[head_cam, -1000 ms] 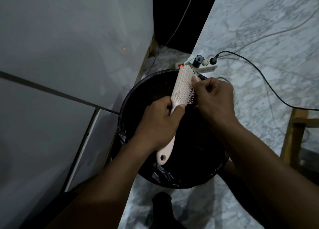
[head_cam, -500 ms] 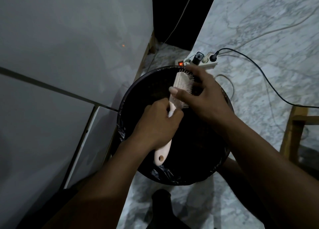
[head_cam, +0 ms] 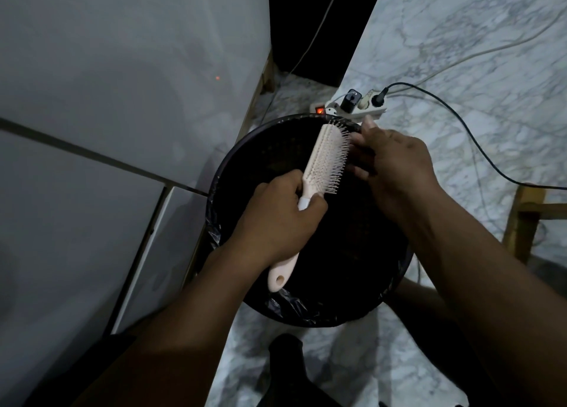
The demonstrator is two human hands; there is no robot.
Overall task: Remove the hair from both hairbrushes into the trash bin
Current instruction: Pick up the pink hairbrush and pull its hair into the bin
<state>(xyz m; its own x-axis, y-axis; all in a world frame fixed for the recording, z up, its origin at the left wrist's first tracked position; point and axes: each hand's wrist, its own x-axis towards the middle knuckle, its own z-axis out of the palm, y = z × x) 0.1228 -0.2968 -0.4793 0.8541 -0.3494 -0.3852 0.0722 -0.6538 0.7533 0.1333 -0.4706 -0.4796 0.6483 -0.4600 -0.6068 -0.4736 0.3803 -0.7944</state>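
Observation:
A pale pink hairbrush (head_cam: 325, 158) is held over a round black trash bin (head_cam: 239, 167) lined with a dark bag. My left hand (head_cam: 276, 216) grips the brush handle, bristles turned to the right. My right hand (head_cam: 395, 164) is at the bristles near the brush tip, its fingers curled against them. Whether hair is pinched in those fingers is too dark to tell. A second hairbrush is not in view.
A white power strip (head_cam: 352, 108) with a red lit switch lies on the marble floor just behind the bin, black and white cables running right. A grey cabinet front (head_cam: 107, 99) stands to the left, a wooden leg (head_cam: 521, 219) at right.
My right hand moved off the top of the brush head to its right side at the bristles. The brush head is uncovered again, tilted a little more upright.

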